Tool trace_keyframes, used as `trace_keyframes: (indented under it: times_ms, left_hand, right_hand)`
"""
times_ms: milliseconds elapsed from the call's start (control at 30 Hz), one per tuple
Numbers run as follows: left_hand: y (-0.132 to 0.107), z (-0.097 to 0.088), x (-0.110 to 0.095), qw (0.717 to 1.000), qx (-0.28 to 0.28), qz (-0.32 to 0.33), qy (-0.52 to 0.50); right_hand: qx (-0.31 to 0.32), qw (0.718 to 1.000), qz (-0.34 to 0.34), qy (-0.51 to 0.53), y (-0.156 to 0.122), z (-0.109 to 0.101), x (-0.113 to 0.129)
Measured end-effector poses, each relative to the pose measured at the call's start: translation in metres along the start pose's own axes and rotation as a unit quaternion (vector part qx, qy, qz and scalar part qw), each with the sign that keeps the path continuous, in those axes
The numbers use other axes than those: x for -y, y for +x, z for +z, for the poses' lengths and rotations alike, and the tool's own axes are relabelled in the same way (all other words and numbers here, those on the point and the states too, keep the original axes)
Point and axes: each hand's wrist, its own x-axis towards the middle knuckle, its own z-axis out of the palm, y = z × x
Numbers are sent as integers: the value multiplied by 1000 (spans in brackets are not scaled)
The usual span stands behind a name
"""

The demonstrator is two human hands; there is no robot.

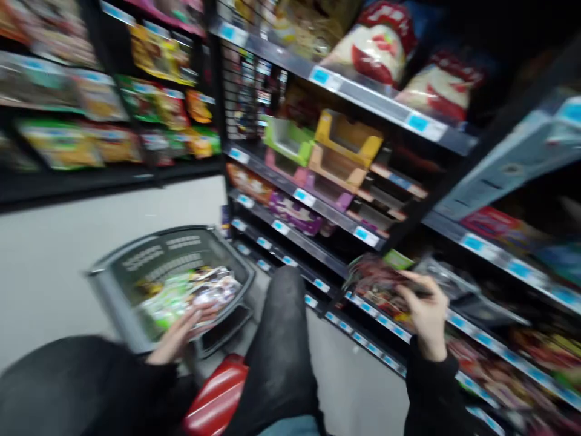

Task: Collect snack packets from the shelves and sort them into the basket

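Observation:
At the lower shelf on the right, my right hand is closed on the edge of a dark reddish-brown packet, blurred by motion. Its thumb and fingers pinch the near end. My left hand reaches over the near side of a grey shopping basket, fingers stretched out beside the snack packets in it. These are green, white and silvery, and smeared. Whether the left fingertips touch them I cannot tell.
Black shelves with blue-and-white price tags run along the right, holding cut-open cardboard boxes and large red-and-white bags. Hanging snack bags fill the left. My knee and a red striped object are close to the basket.

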Motion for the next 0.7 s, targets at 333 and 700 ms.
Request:
trace_keyframes:
  times_ms: [333,700]
  left_hand:
    - [-34,-58,91,866,211,-24,-453]
    - [-7,-60,101,937,-2,-107,-332]
  right_hand:
    - [593,789,-158,38,-115,324,86]
    - [584,800,-129,46,-121,398,61]
